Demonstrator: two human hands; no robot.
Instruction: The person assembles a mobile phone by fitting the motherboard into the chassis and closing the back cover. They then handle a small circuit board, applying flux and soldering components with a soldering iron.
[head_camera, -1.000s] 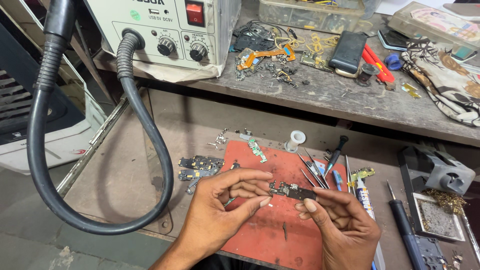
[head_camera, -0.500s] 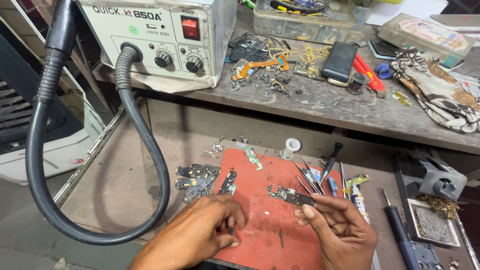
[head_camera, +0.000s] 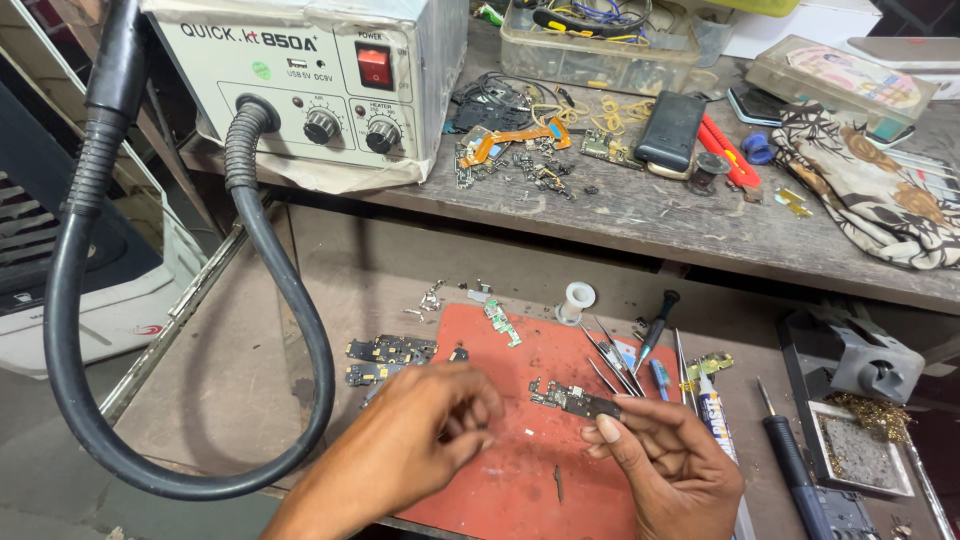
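I hold the small board (head_camera: 575, 400) pinched in my right hand (head_camera: 665, 465) just over the red mat (head_camera: 520, 480). My left hand (head_camera: 425, 445) is blurred; its fingertips seem pressed together, perhaps on a tiny part. I'd keep the board level and steady, close to the mat.

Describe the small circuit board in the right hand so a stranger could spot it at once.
Find the red mat on the lower bench. At its right side the right hand pinches a small dark circuit board. Unlike the boards lying left of the mat, it alone is held.
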